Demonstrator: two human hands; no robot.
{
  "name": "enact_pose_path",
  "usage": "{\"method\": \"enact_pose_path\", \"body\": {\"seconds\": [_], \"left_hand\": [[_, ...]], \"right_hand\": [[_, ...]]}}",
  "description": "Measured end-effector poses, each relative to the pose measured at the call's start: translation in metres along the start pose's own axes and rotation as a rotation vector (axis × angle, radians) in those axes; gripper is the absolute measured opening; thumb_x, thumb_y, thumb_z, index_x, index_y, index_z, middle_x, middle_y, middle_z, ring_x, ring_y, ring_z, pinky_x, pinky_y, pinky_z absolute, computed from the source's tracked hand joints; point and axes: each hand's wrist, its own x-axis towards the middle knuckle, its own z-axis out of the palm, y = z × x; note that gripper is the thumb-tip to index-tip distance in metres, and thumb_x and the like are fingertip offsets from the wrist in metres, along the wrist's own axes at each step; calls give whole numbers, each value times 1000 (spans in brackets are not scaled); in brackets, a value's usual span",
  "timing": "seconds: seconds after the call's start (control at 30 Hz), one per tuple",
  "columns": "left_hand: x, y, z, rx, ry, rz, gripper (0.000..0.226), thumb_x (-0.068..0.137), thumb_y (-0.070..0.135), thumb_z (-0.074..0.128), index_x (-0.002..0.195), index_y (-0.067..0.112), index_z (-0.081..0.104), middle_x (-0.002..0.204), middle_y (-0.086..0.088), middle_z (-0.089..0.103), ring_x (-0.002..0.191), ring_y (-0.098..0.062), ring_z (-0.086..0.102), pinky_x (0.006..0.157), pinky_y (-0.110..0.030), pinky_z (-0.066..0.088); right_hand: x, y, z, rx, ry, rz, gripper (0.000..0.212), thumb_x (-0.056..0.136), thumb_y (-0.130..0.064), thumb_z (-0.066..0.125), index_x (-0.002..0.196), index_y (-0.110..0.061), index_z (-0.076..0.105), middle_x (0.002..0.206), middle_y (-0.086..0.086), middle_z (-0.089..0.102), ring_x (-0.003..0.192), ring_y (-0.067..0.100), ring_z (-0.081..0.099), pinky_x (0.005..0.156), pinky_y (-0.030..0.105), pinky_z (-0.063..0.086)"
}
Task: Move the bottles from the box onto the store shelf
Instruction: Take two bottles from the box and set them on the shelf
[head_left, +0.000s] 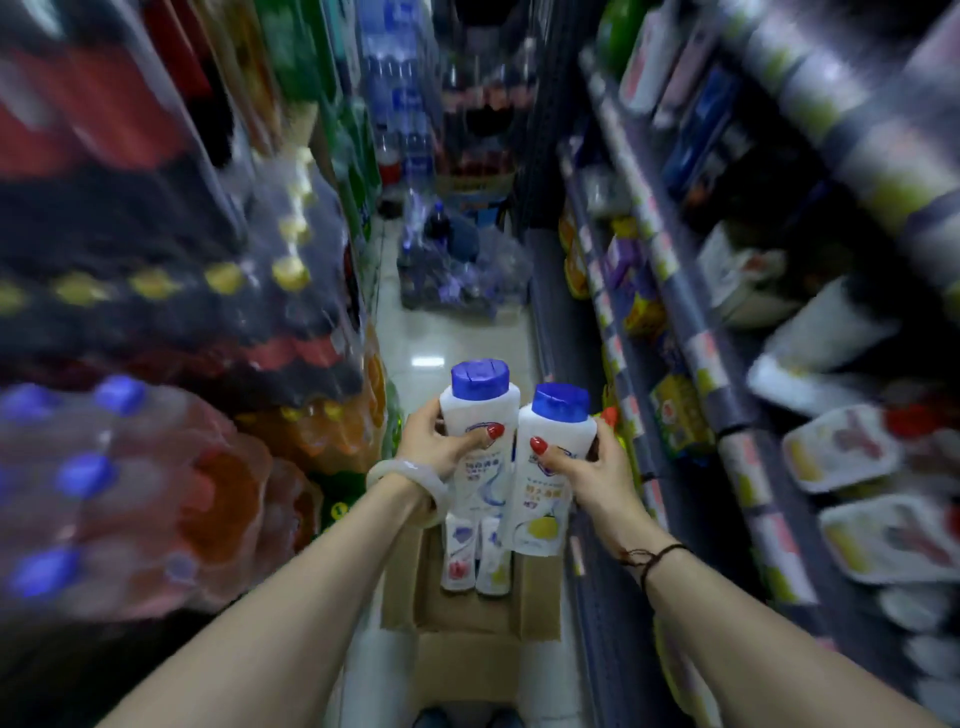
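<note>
Left hand (431, 441) clamped around a white blue-capped bottle (478, 415), frame centre. Right hand (592, 475) clamped on a second bottle (553, 467) just beside it, both upright above the cardboard box (540, 597) at lower centre. More bottles (475, 558) stand in the box. Store shelf (691, 332) runs along the right, blurred.

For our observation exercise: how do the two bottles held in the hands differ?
The left bottle is held higher than the right bottle. Its label art is bluish; the right bottle's shows a yellow patch. The left bottle stands nearly upright; the right bottle tilts. Both are white with blue caps.
</note>
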Motion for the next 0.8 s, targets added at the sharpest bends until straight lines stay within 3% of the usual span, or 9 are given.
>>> {"method": "enact_pose_path", "body": {"seconds": [0.07,0.17,0.23,0.37,0.43,0.6,0.7,0.8], "left_hand": [[-18,55,-7,7,-34,44,50,71,4,75,116,9,55,100,-4,65,87,-14,64,66,-22,51],[-45,136,-15,18,-56,127,52,68,6,78,117,12,59,104,-6,70,97,-22,66,79,-38,56],[-65,189,-17,16,-60,191,44,67,7,79,107,20,64,99,-3,72,95,-21,68,82,-40,55],[-108,289,-20,-15,-98,315,36,70,3,77,98,21,63,89,3,71,78,-12,70,60,-26,57],[-130,334,-21,-7,-116,388,37,71,2,75,101,18,63,85,6,71,69,-3,70,52,-18,54],[-182,426,-23,71,-177,559,35,73,6,74,105,16,63,85,10,68,74,-2,65,49,-13,51],[-209,465,-23,113,-219,612,35,73,12,76,105,16,63,89,3,70,77,-8,67,55,-22,54],[-235,496,-20,142,-269,667,34,72,16,77,103,18,64,92,1,72,83,-15,70,63,-29,55]], "right_hand": [[-15,-56,-7,3,-15,-64,33,72,-5,76,95,-17,55,88,0,66,76,11,66,64,27,56],[-39,-136,-17,32,-7,-144,34,71,-6,78,96,-15,58,93,5,69,79,13,67,65,28,54],[-56,-188,-23,69,2,-192,38,70,-6,78,102,-14,59,99,7,71,83,17,68,68,30,54],[-87,-291,-31,118,15,-307,38,71,-4,78,103,-14,59,92,1,72,77,10,70,62,23,56],[-105,-335,-34,136,42,-365,39,71,-5,78,104,-9,59,95,5,72,81,17,70,66,28,56],[-152,-423,-46,177,130,-498,36,71,-4,78,101,-9,59,98,7,71,86,20,68,73,33,58],[-184,-462,-57,178,171,-570,38,71,-6,78,103,-9,60,101,8,71,89,23,69,81,40,57],[-219,-491,-70,157,212,-644,33,70,-8,79,98,-15,62,98,4,72,86,21,70,77,37,58]]}}
